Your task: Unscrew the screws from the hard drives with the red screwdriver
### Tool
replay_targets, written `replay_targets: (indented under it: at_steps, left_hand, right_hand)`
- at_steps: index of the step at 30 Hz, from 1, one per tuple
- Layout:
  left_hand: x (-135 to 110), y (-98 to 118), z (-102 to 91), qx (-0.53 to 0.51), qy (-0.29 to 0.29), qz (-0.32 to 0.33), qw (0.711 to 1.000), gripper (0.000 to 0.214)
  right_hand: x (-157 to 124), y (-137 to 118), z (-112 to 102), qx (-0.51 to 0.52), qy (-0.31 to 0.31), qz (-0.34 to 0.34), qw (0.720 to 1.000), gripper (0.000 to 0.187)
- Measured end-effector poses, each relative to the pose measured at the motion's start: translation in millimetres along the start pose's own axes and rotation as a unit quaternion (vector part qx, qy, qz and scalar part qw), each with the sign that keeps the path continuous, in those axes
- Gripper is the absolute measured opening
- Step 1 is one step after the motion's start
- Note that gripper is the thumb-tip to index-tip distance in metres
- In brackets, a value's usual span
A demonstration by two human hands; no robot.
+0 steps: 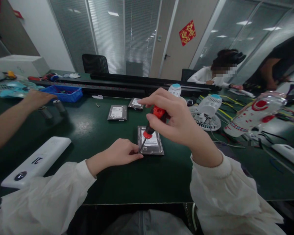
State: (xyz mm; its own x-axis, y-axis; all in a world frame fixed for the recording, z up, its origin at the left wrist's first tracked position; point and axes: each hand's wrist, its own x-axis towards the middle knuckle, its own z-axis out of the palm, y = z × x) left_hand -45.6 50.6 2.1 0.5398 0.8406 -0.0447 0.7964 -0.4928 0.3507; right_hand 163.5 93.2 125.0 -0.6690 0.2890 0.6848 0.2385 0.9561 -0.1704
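Note:
My right hand (pixel 172 119) grips a red and black screwdriver (pixel 149 130) by its handle, forefinger stretched forward. The shaft slants down to the lower left corner of a hard drive (pixel 152 148), which lies flat with its white label up. At that same corner, the thumb and fingers of my left hand (pixel 122 151) close on the drive's edge beside the screwdriver tip. The tip itself is partly hidden by those fingers. Farther back lie a second hard drive (pixel 117 113) and a third hard drive (pixel 135 103), both label side up.
Another person's arm (pixel 12 114) reaches in from the left near a blue tray (pixel 67 94) and metal cylinders (pixel 59 106). A white power bank (pixel 36 163) lies at left. White fans (pixel 207 112), a patterned bottle (pixel 254 114) and cables stand right. Two people are across the table.

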Motion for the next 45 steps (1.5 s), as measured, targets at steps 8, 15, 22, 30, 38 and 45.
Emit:
replay_targets:
  at_steps: [8,15,22,30,38,45]
  left_hand:
    - [0,0,-0.5,-0.018,0.003,0.006,1.000,0.043]
    - [-2,1,-2.0,-0.032,0.002,0.004,0.999,0.040]
    - [-1,-3,1.8,-0.027,0.017,0.019,0.999,0.040]
    - [-2,-1,0.2,-0.032,0.015,0.015,0.999,0.037]
    - [-3,1,-2.3,-0.014,0.008,0.007,1.000,0.040]
    - [-1,-3,0.7,-0.025,0.008,0.015,1.000,0.043]
  right_hand:
    - [-1,7,5,-0.021,0.043,-0.024,0.999,0.037]
    - [-1,12,8,0.009,0.081,-0.004,0.997,0.061]
    - [-3,6,3,0.034,0.025,-0.021,0.999,0.046]
    - [0,1,1,-0.026,0.001,0.061,0.998,0.043]
    - [-2,11,-6,0.010,-0.030,0.009,0.999,0.051]
    - [-1,11,1,0.040,0.026,0.006,0.999,0.024]
